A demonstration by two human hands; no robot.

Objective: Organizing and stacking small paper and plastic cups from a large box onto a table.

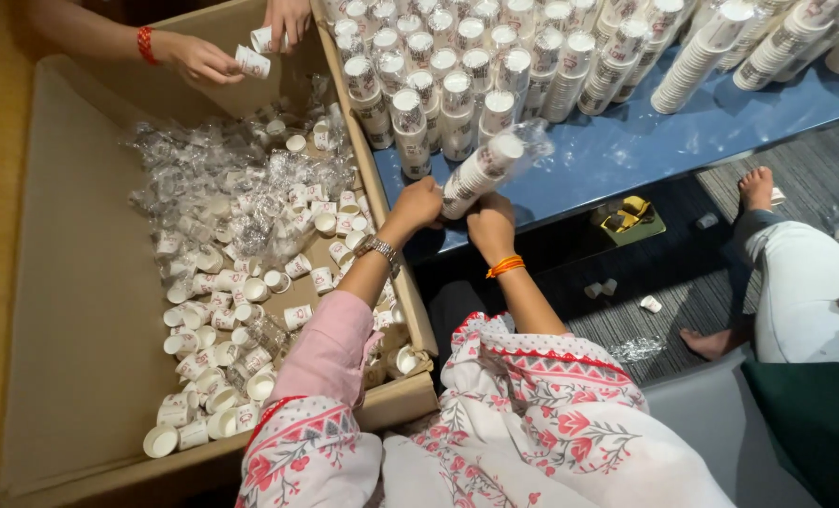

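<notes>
From the head camera, the left hand [418, 202] and the right hand [491, 224] are both closed around the lower end of a stack of small white paper cups [481, 171], which is tilted, its top pointing up and to the right, and still partly wrapped in a clear plastic sleeve [535, 139] bunched near its upper end. The stack is held just above the near edge of the blue counter [645, 141], between the large cardboard box [81, 310] on the left and the rows of wrapped cup stacks [457, 94] standing upright on the counter. The left wrist wears a metal watch [379, 248] and a pink sleeve; the right wrist carries orange bangles [505, 266]. Inside the box lie many loose paper cups [222, 348], scattered on their sides and upright, together with a heap of crumpled clear plastic wrappers [222, 188] toward the far end. At the far edge of the box another person's hands [203, 58] hold single cups, one wrist with a red band. More cup stacks lie slanted on the counter at the upper right [720, 52]. On the striped floor at the right another person sits, a bare foot [756, 186] showing, with a few stray cups [651, 304] near by.
</notes>
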